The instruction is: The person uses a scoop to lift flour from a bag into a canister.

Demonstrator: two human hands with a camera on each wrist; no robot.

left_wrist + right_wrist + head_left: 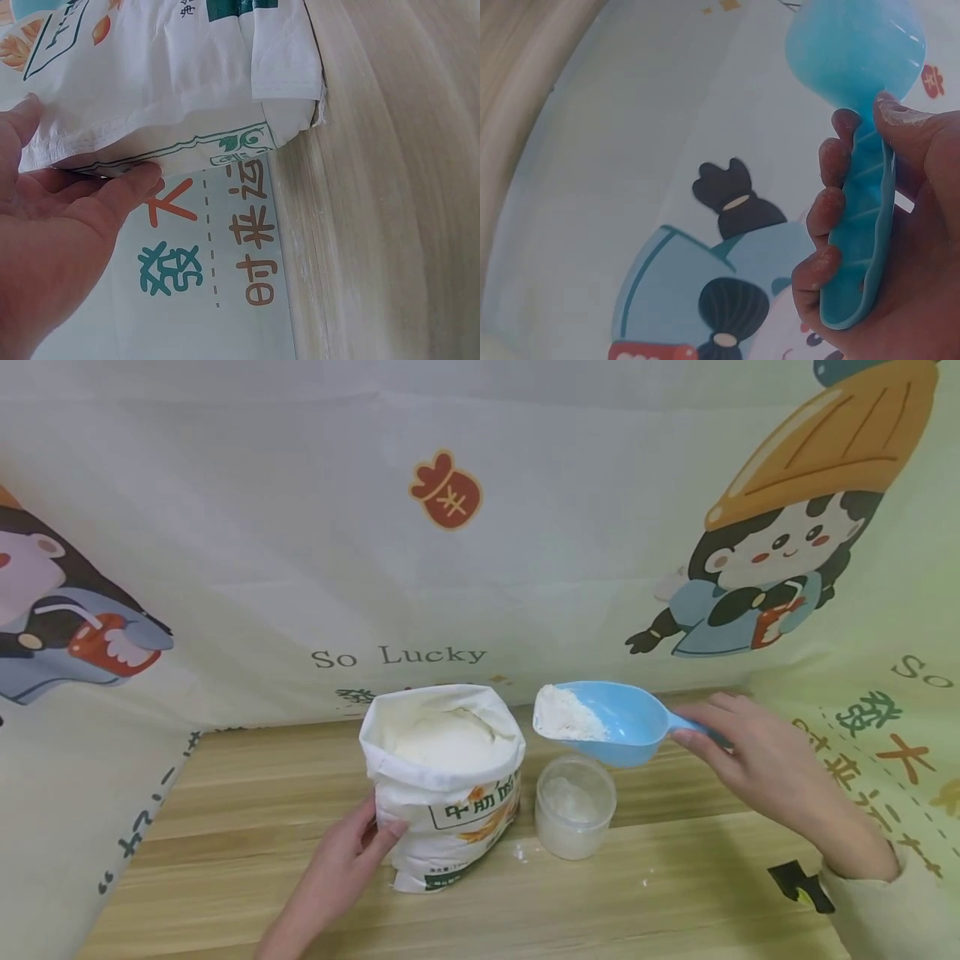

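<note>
A white paper flour bag [450, 818] stands upright with its top open and white flour inside. My left hand [347, 858] grips its lower left side, thumb on the front and fingers round the side, as the left wrist view also shows on the bag [172, 90]. In my right hand [765, 760] is the handle of a blue scoop [626, 718], raised and carrying white flour [568, 714] at its front end. Fingers wrap the ridged handle in the right wrist view, with powder on the thumb. Below the scoop stands a clear round container [573, 827] with whitish contents.
All of this stands on a wood-grain tabletop [637, 902]. A printed cloth [525, 568] with cartoon figures and lettering hangs behind and along both sides, close to the bag and scoop. A few small white specks lie near the container.
</note>
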